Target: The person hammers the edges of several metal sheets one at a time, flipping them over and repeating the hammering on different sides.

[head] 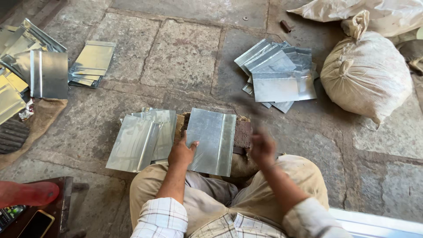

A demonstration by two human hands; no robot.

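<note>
A folded sheet of shiny galvanised metal [213, 136] lies on a dark block [243, 132] in front of my knees. My left hand [181, 152] presses flat on the sheet's near left edge, thumb spread. My right hand [263, 150] is blurred by motion just right of the sheet, above the block's right end. Its fingers are curled round a dark tool [250, 115], which shows only as a faint streak rising from the fist. A stack of similar folded sheets [136, 143] rests on the stone floor to the left of the block.
More cut sheets lie in a pile [277, 75] at the back right and in heaps [48, 72] along the left edge. Two filled sacks [365, 75] sit at the right. A dark wooden stand [61, 194] with a phone [37, 224] is at the lower left.
</note>
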